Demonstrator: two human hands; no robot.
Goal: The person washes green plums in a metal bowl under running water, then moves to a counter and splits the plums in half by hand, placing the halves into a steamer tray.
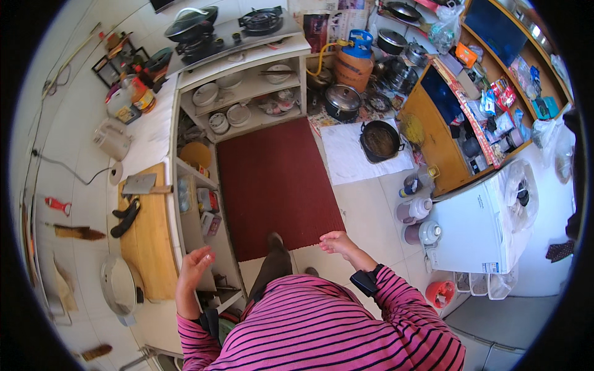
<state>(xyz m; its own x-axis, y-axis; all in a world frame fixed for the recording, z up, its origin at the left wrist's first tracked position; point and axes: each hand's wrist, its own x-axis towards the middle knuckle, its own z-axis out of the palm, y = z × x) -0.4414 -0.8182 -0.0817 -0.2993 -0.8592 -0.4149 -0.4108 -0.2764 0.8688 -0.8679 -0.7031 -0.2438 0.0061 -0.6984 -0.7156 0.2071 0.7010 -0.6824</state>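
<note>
Both my hands are empty and held in front of my body. My left hand (pixel 197 266), its fingers loosely curved and apart, is beside the right edge of a wooden cutting board (pixel 155 241) on the left counter. On the board lie a cleaver (pixel 140 184) with a wooden handle and some long dark things that look like eggplants (pixel 126 219). A round metal pot (pixel 118 284) stands at the board's near left edge. My right hand (pixel 338 243) hovers over the near right corner of a dark red floor mat (pixel 278 181), touching nothing, fingers apart.
Ahead, a gas stove (pixel 236 39) tops open shelves of bowls (pixel 239 114). A gas cylinder (pixel 354 65) and lidded pot (pixel 342 101) stand right of it. A wok (pixel 380 139) rests over white floor sheeting. Thermos flasks (pixel 421 232) stand beside a white freezer (pixel 468 227).
</note>
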